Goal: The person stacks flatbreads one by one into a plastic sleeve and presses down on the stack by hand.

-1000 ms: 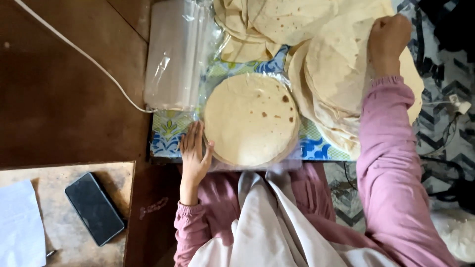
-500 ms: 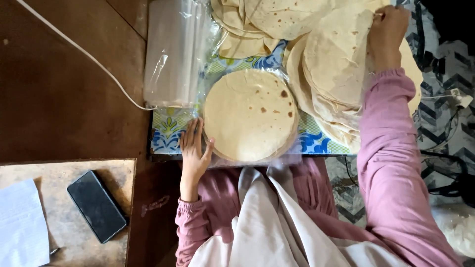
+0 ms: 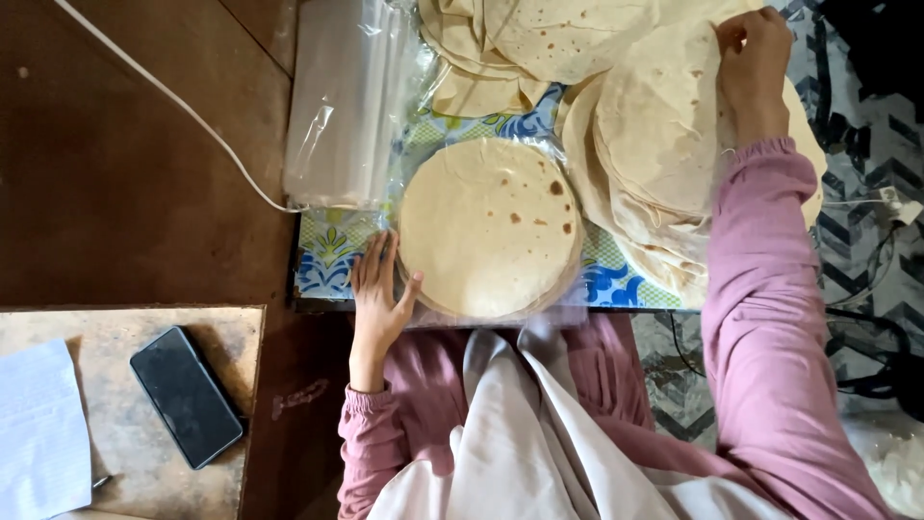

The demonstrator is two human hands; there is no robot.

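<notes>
A round stack of flatbreads (image 3: 489, 227) lies on clear plastic over a blue and green patterned cloth (image 3: 332, 258). My left hand (image 3: 378, 297) rests flat against the stack's left edge, fingers apart. My right hand (image 3: 751, 60) reaches to the far right and pinches the edge of the top flatbread (image 3: 656, 123) of a larger, spread pile. That flatbread is lifted slightly at its far edge. More flatbreads (image 3: 539, 39) lie heaped at the back.
A pile of clear plastic bags (image 3: 348, 101) lies left of the flatbreads. A white cable (image 3: 173, 101) crosses the dark wooden floor. A black phone (image 3: 186, 395) and white paper (image 3: 38, 433) sit on a low board at lower left.
My right hand has closed on the edge of the top flatbread of the right pile and raised it a little. My left hand stays against the round stack.
</notes>
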